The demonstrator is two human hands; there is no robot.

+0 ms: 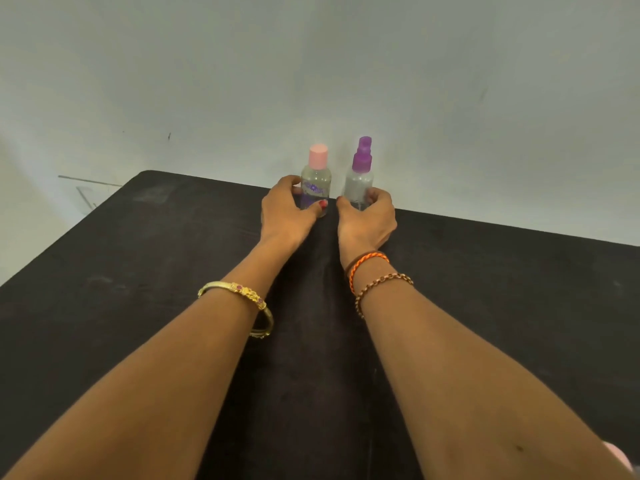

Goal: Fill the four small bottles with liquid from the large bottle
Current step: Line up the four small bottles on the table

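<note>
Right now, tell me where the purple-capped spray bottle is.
The purple-capped spray bottle stands upright at the table's far edge, gripped by the right hand, beside the pink-capped bottle.

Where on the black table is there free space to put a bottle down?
The black table is bare to the left of the left forearm and to the right of the right forearm. It is crowded at the far edge, where the left hand grips the pink-capped bottle and the right hand grips the purple spray bottle.
</note>
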